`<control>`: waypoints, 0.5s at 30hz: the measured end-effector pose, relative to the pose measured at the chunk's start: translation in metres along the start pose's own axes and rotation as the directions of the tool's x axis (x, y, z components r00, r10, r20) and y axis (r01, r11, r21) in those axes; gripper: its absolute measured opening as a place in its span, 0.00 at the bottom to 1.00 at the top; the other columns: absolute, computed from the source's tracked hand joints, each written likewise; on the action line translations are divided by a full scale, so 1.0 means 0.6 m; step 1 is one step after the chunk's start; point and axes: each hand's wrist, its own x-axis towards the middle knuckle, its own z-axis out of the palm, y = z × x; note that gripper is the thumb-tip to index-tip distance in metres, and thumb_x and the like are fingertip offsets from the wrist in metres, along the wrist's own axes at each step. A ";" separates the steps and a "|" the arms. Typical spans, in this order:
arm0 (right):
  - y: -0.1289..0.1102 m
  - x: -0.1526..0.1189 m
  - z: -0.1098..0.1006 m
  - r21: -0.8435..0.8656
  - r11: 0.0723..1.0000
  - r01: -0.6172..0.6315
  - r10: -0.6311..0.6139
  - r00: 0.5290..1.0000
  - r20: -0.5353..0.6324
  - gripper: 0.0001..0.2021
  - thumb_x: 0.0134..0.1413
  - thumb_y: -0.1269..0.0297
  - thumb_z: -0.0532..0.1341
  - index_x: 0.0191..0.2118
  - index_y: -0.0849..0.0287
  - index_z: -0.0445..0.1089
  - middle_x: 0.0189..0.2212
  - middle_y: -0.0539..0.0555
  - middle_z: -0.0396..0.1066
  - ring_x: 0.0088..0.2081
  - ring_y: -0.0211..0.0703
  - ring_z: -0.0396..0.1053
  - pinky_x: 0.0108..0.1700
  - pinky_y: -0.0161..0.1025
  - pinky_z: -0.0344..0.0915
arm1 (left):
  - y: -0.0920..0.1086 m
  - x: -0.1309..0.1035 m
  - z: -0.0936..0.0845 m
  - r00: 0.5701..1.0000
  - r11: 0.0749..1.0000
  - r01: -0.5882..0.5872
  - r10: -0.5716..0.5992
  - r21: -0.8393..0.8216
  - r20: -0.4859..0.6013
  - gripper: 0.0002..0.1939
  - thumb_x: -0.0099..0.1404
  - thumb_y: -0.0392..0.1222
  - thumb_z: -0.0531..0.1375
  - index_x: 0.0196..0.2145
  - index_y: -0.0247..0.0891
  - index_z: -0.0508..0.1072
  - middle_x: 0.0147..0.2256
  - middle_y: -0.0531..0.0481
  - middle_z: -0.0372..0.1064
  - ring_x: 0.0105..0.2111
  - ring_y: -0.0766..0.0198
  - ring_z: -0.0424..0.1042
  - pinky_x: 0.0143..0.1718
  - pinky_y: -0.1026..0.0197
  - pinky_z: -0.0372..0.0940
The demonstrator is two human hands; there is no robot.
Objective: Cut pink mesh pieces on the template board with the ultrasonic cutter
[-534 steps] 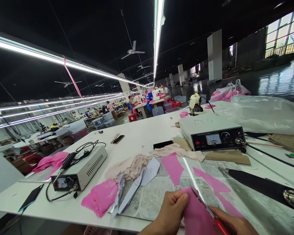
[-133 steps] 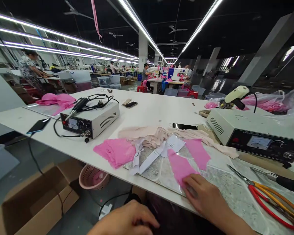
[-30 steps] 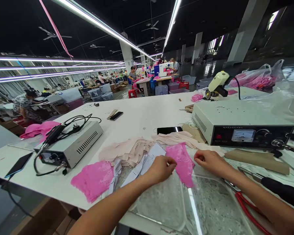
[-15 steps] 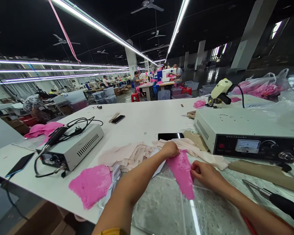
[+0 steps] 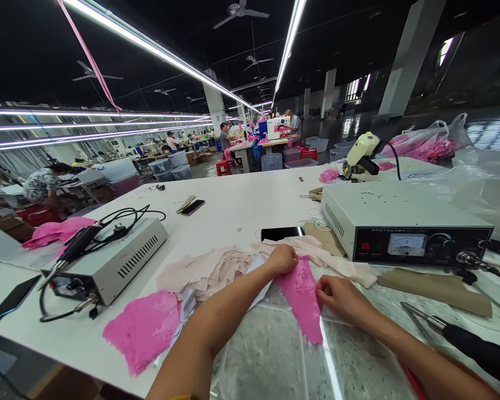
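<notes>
A pink lace fabric piece (image 5: pixel 302 300) lies over the glassy grey work surface (image 5: pixel 266 344), narrowing to a point toward me. My left hand (image 5: pixel 282 259) is closed on its upper left corner. At its right edge my right hand (image 5: pixel 337 294) pinches the fabric between thumb and fingertips. Beige fabric pieces (image 5: pixel 216 269) lie in a loose, layered heap just beyond and left of my left hand. Another pink lace piece (image 5: pixel 145 328) rests on the table to the left, beside my left forearm.
A grey control box with a meter (image 5: pixel 416 244) stands at the right. A black-handled tool (image 5: pixel 475 339) lies near my right forearm. At the left is another grey box (image 5: pixel 112 261) with cables. A phone (image 5: pixel 281 233) lies beyond the beige fabric on the white table (image 5: pixel 233 194).
The whole view has shifted a little, so the scene sits farther left. Both hands keep their hold on the pink lace piece, which lies nearly the same way.
</notes>
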 end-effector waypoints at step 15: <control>-0.003 -0.010 -0.005 -0.019 1.000 -0.005 0.005 1.000 -0.021 0.12 0.64 0.57 0.58 0.40 0.62 0.70 0.36 0.52 0.72 0.37 0.40 0.71 0.42 0.43 0.70 | 0.019 -0.004 -0.003 0.999 1.000 -0.016 0.016 0.020 -0.029 0.17 0.68 0.47 0.58 0.51 0.35 0.68 0.49 0.44 0.67 0.45 0.57 0.71 0.45 0.49 0.69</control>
